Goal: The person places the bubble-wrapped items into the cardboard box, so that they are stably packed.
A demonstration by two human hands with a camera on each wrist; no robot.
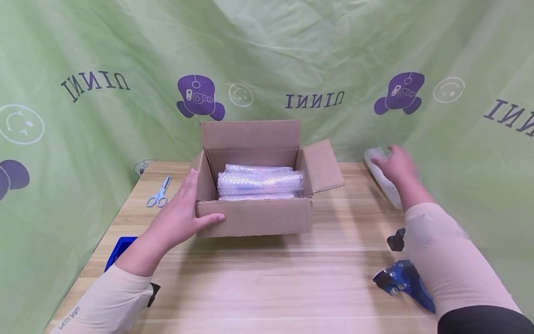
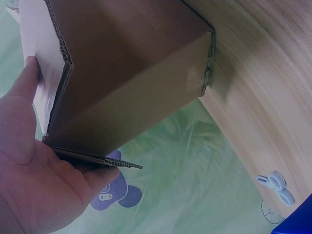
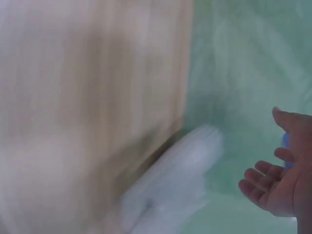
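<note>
An open cardboard box (image 1: 254, 219) stands mid-table, with several bubble-wrapped bundles (image 1: 260, 182) lying inside. My left hand (image 1: 179, 217) grips its near left corner. In the left wrist view the thumb lies on one flap (image 2: 45, 48) while the fingers reach around the other. At the table's right back edge lies a roll of bubble wrap (image 1: 385, 185), blurred in the right wrist view. My right hand (image 1: 399, 170) is over its upper part in the head view. From the right wrist, that hand (image 3: 280, 183) shows loosely bent fingers, apart from the roll and holding nothing.
Light-blue scissors (image 1: 157, 197) lie left of the box, and a blue tray-like object (image 1: 118, 250) is partly behind my left forearm. Near my right forearm are a small black object (image 1: 396, 240) and a blue tape dispenser (image 1: 402, 280). A green printed curtain (image 1: 258, 55) surrounds the table.
</note>
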